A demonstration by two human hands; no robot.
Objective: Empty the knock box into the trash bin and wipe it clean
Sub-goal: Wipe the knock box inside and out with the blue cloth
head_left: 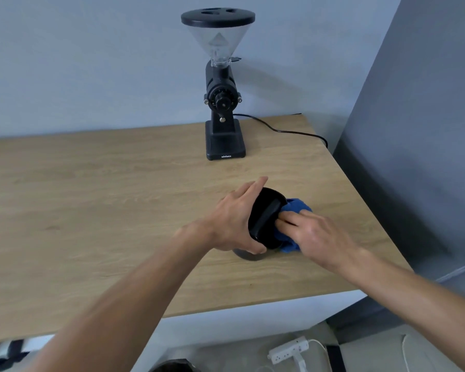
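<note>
Black and tipped on its side, the knock box (263,218) sits near the right part of the wooden tabletop (91,200), its open mouth turned to the right and its bar showing across the opening. The left hand (231,221) wraps over the box from the left, fingers (253,185) spread along its far wall and the thumb curled under the near edge, so it grips the box and holds it tilted. The right hand (314,234) comes in from the right with its fingers closed on a blue cloth (295,208), pressing that cloth into the mouth of the box; part of the cloth bunches out on the far side and some hangs below the hand. Farther back on the tabletop stands a black coffee grinder (223,103) with a clear hopper and a black lid, its cord (285,130) trailing right toward the tabletop edge. On the floor below the near edge lies a white power strip (290,350).
</note>
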